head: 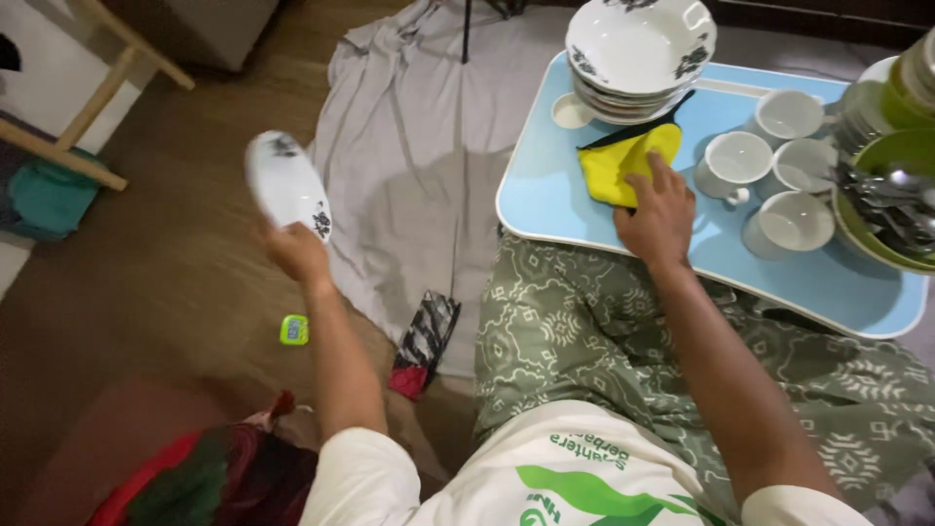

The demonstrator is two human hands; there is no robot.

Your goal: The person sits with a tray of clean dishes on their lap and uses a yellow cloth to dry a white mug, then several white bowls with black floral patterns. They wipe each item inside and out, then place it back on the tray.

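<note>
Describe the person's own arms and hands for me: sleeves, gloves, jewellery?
Both hands are bare: no gloves, rings, watch or bracelets show on the left hand or the right hand. The forearms are uncovered up to short white sleeves near the elbows. The sleeves belong to a white T-shirt with a green print on its front.

The person wore a white short-sleeved shirt (545, 477) with a green printed design on the front, and loose olive-green trousers (584, 331) patterned with pale geometric motifs. Both forearms were bare.
</note>
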